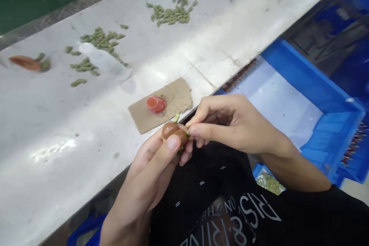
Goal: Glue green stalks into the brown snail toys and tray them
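My left hand (154,165) is closed around a small brown, rounded, lobed object (170,130), with the thumb pressed on its near side. A pale green stub (176,118) sticks up from its top. My right hand (227,125) meets it from the right, thumb and forefinger pinching a small green piece (187,132) at the object's side. Whether that piece is attached cannot be made out. Just beyond my hands, a small red round thing (156,104), like a cap or dab of glue, sits on a cardboard strip (178,94).
Small green pieces lie in piles (173,14) on the white table (95,161). A translucent bottle (100,58) lies against one pile. At left is an orange-brown pointed thing (25,62). A blue bin (305,73) stands right of the table edge, a small tray (269,182) below.
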Tool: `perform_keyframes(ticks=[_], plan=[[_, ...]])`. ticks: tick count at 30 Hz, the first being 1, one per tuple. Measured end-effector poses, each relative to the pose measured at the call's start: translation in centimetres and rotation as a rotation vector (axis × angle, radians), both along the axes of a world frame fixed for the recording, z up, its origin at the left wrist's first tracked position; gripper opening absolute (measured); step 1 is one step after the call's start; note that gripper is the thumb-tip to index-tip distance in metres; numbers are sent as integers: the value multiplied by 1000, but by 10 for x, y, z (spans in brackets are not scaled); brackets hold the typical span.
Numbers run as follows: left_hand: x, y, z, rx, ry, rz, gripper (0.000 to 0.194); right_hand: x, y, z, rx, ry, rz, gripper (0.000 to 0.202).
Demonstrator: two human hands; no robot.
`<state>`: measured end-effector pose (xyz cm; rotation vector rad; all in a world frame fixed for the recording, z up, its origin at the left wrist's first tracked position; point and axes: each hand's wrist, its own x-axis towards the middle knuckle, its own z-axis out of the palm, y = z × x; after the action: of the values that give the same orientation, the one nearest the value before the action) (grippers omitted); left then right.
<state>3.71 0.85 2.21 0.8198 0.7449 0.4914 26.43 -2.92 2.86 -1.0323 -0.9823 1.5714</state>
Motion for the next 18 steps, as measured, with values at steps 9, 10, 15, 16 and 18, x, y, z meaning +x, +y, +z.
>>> perform_keyframes(ticks=[9,10,15,16,18], plan=[[25,0,-10,83,139,-205,27,40,-41,-4,382,-612,-14,76],[32,0,-9,86,128,-221,26,41,-47,-4,399,-646,-3,87],[57,-1,-6,-216,-78,-210,22,38,-76,-4,339,-673,-146,94],[60,-2,-6,-265,-82,-204,22,37,-80,-4,322,-657,-204,85],[61,-4,-7,-307,-86,-209,21,32,-86,-4,261,-582,-329,58]])
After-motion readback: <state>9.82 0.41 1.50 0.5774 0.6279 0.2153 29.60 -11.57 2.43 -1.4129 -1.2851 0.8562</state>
